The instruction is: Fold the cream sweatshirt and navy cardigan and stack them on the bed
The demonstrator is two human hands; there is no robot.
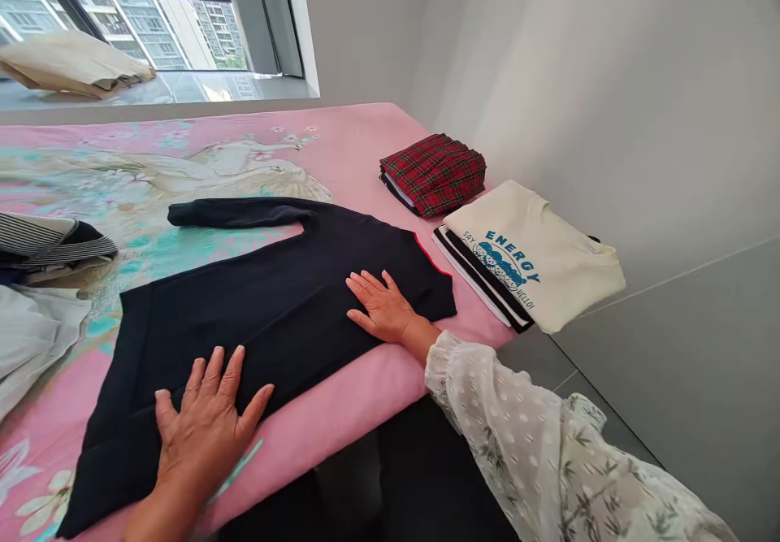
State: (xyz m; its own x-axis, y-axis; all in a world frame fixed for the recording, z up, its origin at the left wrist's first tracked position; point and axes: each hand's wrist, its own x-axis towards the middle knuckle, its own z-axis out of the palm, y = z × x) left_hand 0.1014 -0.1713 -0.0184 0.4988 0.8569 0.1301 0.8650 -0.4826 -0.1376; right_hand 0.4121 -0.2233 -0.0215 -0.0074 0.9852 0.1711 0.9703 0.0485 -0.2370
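Note:
A black long-sleeved top (292, 282) with a red edge at its neckline lies spread on the pink bedspread (341, 412). One sleeve stretches out to the far left; the other does not show. My left hand (204, 424) rests flat on the top's lower part, fingers spread and nothing held. Nearer the neckline, my right hand (381, 308) also lies flat on the cloth with its fingers apart. Beyond the neckline, to the right, is a stack of folded clothes with a cream printed T-shirt (517, 249) uppermost.
A folded red plaid garment (434, 172) sits behind the T-shirt stack, near the wall. At the left edge are a striped garment (49, 241) and white cloth (36, 339). A beige folded item (73, 62) lies on the windowsill. The bed's edge runs close in front of me.

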